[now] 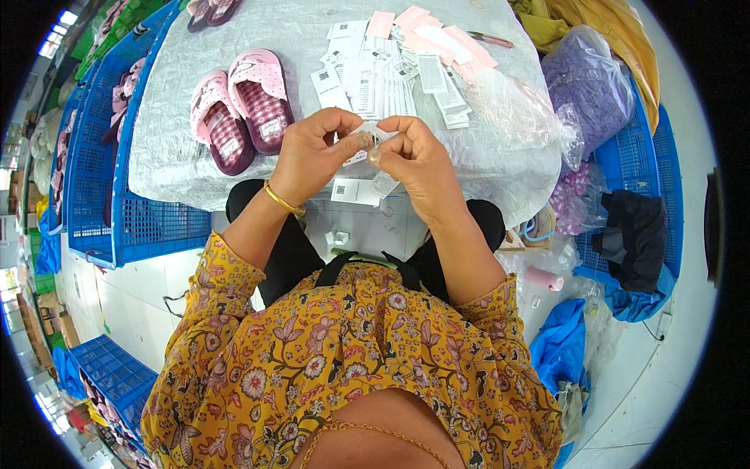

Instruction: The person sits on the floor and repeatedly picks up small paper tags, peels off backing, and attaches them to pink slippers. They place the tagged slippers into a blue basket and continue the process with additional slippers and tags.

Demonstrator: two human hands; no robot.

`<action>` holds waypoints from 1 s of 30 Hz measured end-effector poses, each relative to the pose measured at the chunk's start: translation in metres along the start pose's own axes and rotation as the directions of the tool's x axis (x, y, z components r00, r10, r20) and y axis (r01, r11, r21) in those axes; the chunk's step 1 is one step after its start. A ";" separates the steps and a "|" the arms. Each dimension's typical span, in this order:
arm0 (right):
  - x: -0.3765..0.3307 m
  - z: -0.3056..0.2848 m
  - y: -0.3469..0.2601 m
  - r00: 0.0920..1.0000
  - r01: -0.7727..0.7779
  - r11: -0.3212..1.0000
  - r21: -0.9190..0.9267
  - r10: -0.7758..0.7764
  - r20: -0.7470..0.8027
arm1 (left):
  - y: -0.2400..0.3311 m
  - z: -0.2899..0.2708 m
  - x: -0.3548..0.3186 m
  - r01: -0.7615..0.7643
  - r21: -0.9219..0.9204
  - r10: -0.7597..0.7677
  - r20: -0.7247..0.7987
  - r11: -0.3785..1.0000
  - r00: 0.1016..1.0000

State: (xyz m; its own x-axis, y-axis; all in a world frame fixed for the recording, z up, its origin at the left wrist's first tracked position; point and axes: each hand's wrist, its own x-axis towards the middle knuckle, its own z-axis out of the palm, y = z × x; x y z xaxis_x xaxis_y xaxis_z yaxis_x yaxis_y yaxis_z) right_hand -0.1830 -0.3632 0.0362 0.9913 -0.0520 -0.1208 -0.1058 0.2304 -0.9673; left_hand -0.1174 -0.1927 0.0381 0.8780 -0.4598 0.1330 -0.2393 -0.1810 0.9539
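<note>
My left hand (316,148) and my right hand (422,164) meet over the near edge of the table, thumbs and fingertips pinched together on a small white paper tag (373,133). Just below them, two more white tags (353,191) show at the table's edge; whether they are joined to the held one I cannot tell. Beyond my hands lies a fanned heap of printed white tags (383,82), with pink cards (469,53) at its far right. A pair of pink slippers (262,102) with checked insoles rests to the left of my left hand.
Clear plastic film covers the table (168,117). A tool with a reddish handle (492,39) lies at the far right. Crumpled clear plastic (516,117) spreads near the right edge. Blue crates (152,227) stand at the left, and another blue crate (633,168) with bagged purple goods (590,86) at the right.
</note>
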 end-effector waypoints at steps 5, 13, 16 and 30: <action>0.000 -0.004 0.006 0.999 -0.034 0.998 0.043 0.034 -0.003 | 0.001 -0.002 -0.002 -0.238 0.232 0.237 0.029 0.943 0.971; -0.010 -0.007 0.004 0.993 -0.120 0.987 -0.107 0.120 -0.003 | -0.007 -0.015 -0.009 0.210 -0.195 -0.144 0.306 0.958 0.941; -0.017 0.003 0.006 0.993 -0.117 0.983 -0.145 0.118 0.001 | -0.012 -0.014 -0.014 0.136 -0.095 -0.096 0.345 0.986 0.934; -0.037 0.037 0.010 0.984 -0.166 0.927 -0.336 0.180 0.010 | -0.034 -0.025 -0.054 0.155 -0.255 -0.084 0.270 0.955 0.959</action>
State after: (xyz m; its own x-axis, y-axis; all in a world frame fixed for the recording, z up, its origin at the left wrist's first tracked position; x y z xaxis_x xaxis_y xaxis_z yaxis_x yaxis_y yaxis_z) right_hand -0.2173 -0.3233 0.0394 0.9569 0.0001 -0.2904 -0.2888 -0.1040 -0.9517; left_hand -0.1469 -0.1401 0.0055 0.7503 -0.6607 -0.0247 0.0131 -0.0226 0.9997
